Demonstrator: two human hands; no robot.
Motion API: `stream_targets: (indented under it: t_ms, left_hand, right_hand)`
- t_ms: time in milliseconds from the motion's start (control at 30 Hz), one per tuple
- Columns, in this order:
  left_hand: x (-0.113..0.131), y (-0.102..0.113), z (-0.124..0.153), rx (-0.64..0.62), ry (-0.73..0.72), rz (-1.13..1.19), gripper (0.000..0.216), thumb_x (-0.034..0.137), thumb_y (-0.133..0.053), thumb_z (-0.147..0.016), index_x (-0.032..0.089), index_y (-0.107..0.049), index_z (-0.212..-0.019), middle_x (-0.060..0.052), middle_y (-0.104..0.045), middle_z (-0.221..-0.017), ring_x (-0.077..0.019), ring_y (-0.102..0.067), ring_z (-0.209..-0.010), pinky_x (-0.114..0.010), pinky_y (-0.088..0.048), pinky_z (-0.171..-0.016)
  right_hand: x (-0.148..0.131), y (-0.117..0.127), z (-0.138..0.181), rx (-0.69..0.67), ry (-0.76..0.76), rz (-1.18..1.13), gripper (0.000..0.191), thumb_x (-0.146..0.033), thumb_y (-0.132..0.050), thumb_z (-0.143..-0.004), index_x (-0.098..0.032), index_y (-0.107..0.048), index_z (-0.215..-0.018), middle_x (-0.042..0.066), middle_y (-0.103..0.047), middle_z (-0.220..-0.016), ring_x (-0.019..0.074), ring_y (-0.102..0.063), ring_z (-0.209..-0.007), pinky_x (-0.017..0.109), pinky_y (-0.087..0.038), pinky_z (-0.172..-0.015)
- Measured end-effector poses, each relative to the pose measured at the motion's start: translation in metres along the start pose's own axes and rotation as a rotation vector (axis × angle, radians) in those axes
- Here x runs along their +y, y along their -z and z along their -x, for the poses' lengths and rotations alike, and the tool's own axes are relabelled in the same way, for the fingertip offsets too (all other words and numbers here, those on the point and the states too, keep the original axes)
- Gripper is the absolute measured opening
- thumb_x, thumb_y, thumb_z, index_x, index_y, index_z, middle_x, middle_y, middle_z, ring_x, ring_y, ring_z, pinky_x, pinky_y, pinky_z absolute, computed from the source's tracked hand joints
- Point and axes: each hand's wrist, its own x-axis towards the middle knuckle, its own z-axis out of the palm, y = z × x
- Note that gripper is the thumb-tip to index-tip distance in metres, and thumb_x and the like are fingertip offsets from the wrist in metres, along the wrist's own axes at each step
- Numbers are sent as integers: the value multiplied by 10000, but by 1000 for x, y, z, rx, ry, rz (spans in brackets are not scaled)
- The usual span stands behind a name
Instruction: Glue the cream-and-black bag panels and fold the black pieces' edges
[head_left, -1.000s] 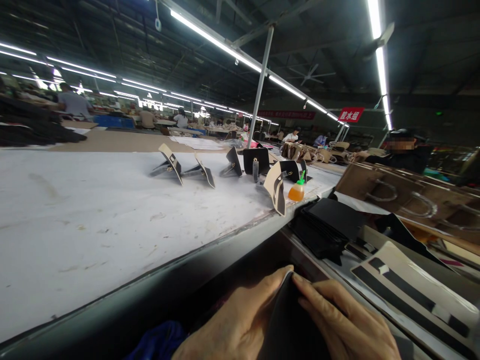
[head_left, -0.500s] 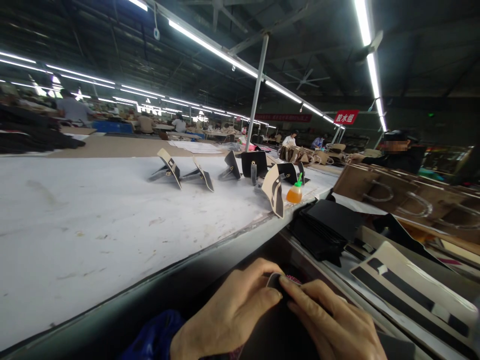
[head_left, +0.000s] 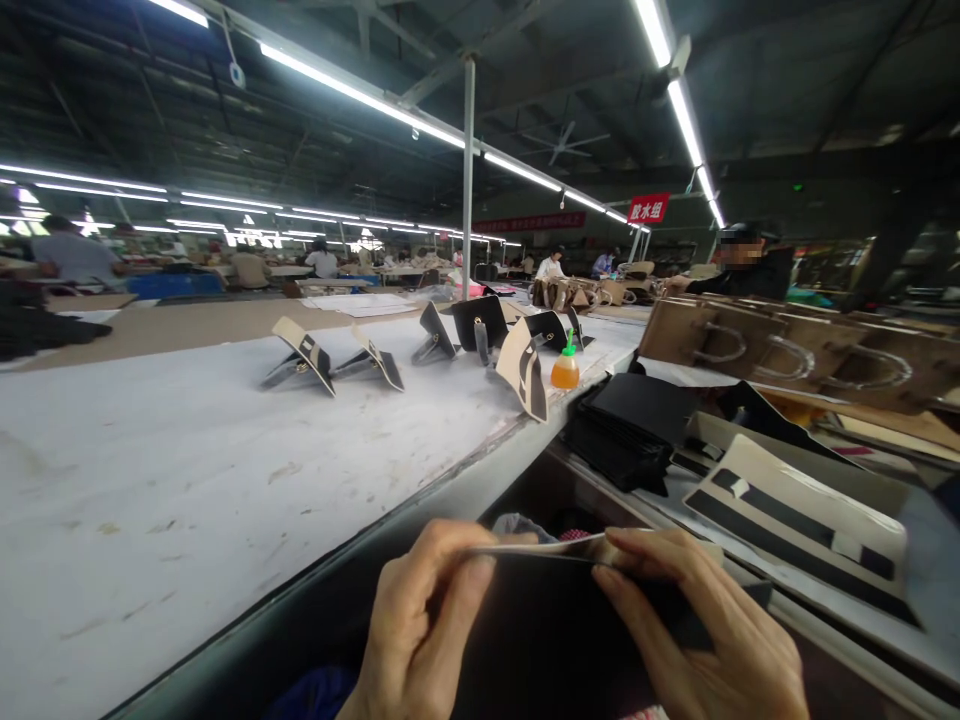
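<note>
Between my hands, low in the head view, is a black leather panel (head_left: 547, 640) with a pale layer along its top edge. My left hand (head_left: 420, 620) pinches the panel's upper left corner, thumb on the black face and fingers behind. On the upper right part of the same edge, my right hand (head_left: 697, 620) is closed in a like pinch. The black face points toward me; its lower part runs out of the picture. A blue sleeve (head_left: 315, 692) shows beside my left wrist.
Several black-and-beige flap pieces (head_left: 523, 370) stand on the white-covered table (head_left: 187, 520), near a green-tipped bottle of amber liquid (head_left: 565, 368). At right lie a stack of black panels (head_left: 622, 425), a beige panel with black strips (head_left: 802, 525) and brown bag parts (head_left: 795, 350). Other people work beyond.
My hands have moved apart along the panel's edge, which now shows wider and flatter between them. The camera view has turned somewhat to the right.
</note>
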Motion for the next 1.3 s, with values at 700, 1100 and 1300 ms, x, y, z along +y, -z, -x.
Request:
stream_targets:
  t_ms: [700, 1100, 1300]
  left_hand:
    - [5, -3, 4, 97, -44, -111, 187, 404, -610, -941, 272, -716, -864, 13, -647, -766, -128, -508, -631, -229, -428, -614]
    - [6, 0, -2, 33, 54, -132, 265, 467, -581, -934, 237, -682, -849, 18, -517, -704, -119, -481, -575, -229, -419, -548]
    - [16, -4, -13, -201, 177, -2, 190, 419, -657, -876, 233, -682, -844, 35, -604, -647, -135, -557, -610, -209, -453, -576]
  right_hand:
    - [2, -12, 5, -30, 67, -36, 227, -94, -571, -970, -210, -689, -1125, 6, -597, -828, 88, -618, -650, 170, -509, -583]
    - [7, -8, 7, -142, 108, 40, 131, -163, -552, -1011, -215, -646, -1087, 18, -602, -898, 86, -642, -695, 166, -521, -653]
    - [0, -17, 3, -107, 119, 6, 135, -113, -513, -1010, -184, -627, -992, 22, -608, -846, 95, -631, -674, 191, -498, -602]
